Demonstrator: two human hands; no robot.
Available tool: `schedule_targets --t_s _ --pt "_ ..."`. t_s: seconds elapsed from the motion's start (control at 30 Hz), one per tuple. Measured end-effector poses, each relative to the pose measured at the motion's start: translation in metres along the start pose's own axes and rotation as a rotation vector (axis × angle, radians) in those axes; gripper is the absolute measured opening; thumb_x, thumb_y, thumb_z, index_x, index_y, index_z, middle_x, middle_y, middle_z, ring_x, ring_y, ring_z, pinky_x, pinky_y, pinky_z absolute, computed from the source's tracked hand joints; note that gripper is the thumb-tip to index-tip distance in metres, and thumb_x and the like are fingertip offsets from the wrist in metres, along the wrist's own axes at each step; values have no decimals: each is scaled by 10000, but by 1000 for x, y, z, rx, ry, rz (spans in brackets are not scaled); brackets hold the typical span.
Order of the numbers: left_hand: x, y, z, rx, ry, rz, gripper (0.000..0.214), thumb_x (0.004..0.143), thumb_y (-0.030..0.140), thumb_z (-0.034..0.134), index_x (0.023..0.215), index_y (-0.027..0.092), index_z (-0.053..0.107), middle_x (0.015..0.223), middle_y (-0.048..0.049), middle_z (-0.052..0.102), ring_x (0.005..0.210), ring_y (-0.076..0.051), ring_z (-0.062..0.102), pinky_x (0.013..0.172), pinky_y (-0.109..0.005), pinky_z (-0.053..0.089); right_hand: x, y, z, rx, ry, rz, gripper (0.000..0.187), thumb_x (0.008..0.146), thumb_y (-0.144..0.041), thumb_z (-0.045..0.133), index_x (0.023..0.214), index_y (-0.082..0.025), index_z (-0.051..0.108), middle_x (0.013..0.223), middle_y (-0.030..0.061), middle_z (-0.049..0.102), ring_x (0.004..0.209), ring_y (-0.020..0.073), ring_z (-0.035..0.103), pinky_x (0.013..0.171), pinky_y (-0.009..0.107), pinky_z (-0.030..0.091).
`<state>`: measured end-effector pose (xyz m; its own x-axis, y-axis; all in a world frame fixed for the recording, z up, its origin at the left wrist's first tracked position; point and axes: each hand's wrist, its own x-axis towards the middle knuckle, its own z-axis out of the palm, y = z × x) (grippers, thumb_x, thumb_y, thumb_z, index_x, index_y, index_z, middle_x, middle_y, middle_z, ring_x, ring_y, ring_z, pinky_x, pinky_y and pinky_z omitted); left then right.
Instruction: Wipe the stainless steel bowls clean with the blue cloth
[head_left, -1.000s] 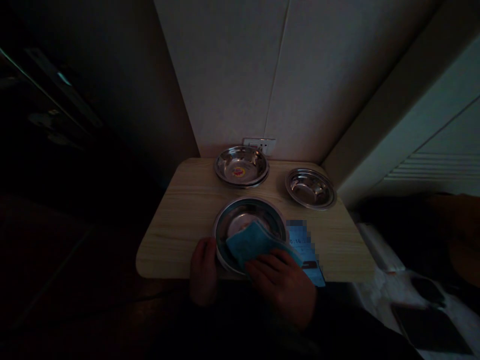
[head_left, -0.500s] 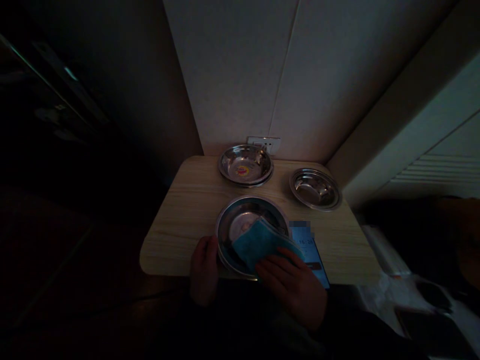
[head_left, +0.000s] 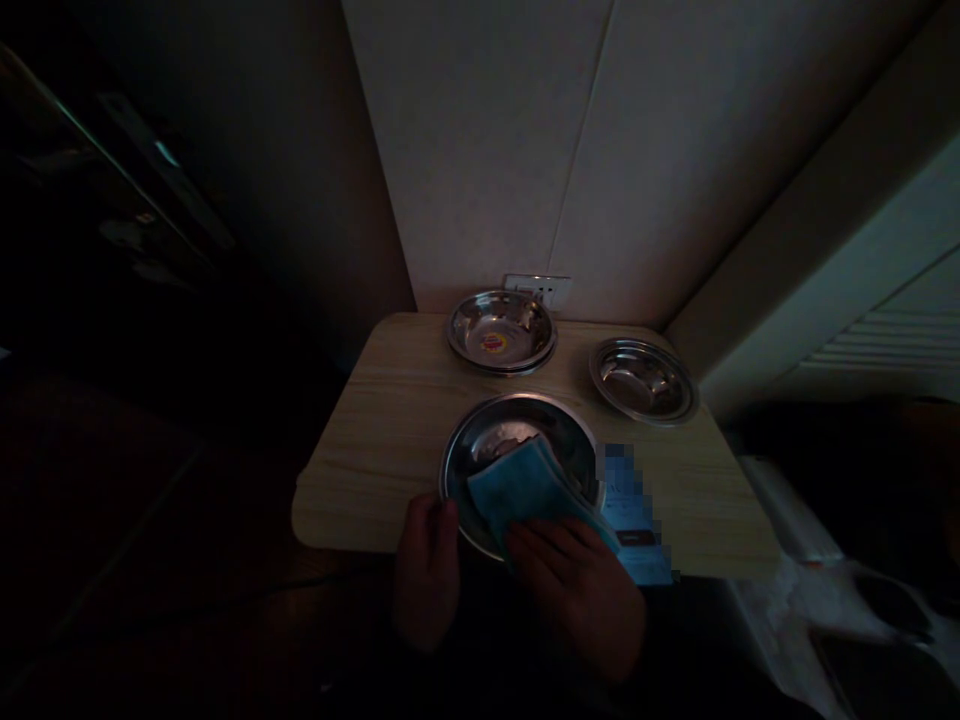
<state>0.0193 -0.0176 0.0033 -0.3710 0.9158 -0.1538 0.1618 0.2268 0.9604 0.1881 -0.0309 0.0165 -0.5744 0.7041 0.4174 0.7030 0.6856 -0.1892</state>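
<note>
A large steel bowl (head_left: 502, 435) sits at the near edge of a small wooden table (head_left: 375, 440). My left hand (head_left: 427, 575) grips its left rim with curled fingers. My right hand (head_left: 581, 590) presses a folded blue cloth (head_left: 525, 485) into the bowl's near side, fingers closed on the cloth. The room is dim and both hands are dark.
A steel bowl with a round sticker (head_left: 501, 335) stands at the back of the table below a wall socket (head_left: 536, 290). A shallower steel dish (head_left: 643, 378) sits at the back right. A lit phone (head_left: 637, 515) lies right of the large bowl. Walls close in behind.
The cloth and my right hand have shifted slightly toward the bowl's near side. My left hand stays on the rim. The view has drifted, so everything sits a little further right.
</note>
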Motion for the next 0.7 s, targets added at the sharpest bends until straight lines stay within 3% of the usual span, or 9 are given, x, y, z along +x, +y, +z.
schedule_targets --t_s 0.1,0.23,0.37,0.5,0.6,0.7 --pt "2 -1 1 -25 -49 30 410 834 443 464 1175 225 533 1200 -89 604 1107 -234 543 950 -370 381 12 -2 -8 23 -162 91 226 837 -160 512 1037 -167 616 1038 53 691 947 215 602 778 368 423" --pt "6 1 3 -9 -49 38 442 829 434 458 1182 191 566 1280 -109 562 1200 -260 484 1032 -402 316 39 -3 -10 57 -353 144 242 810 -176 531 1041 -181 600 1000 57 689 964 219 576 784 368 405" --pt "13 4 2 4 -83 53 478 828 436 458 1218 175 548 1290 -108 556 1214 -251 478 1045 -389 319 68 -1 -2 80 -386 133 293 878 -180 448 1157 -153 535 1139 82 634 1093 227 508 844 389 392" --pt "18 8 2 24 -96 125 487 844 432 438 1241 165 529 1317 -105 533 1234 -230 458 1060 -356 301 92 1 6 106 -369 241 319 896 -179 412 1199 -132 501 1215 112 584 1144 239 467 868 381 390" --pt "19 6 2 12 -43 93 507 842 445 432 1250 155 511 1316 -114 529 1230 -237 459 1048 -357 316 97 -1 7 172 -379 260 322 892 -177 408 1200 -148 496 1160 97 615 1117 226 493 851 355 398" --pt "19 3 2 -10 10 39 501 841 460 418 1223 152 519 1240 -121 581 1147 -251 524 991 -380 374 87 -2 -2 183 -468 191 260 890 -207 402 1088 -191 568 978 69 675 941 214 585 775 346 408"
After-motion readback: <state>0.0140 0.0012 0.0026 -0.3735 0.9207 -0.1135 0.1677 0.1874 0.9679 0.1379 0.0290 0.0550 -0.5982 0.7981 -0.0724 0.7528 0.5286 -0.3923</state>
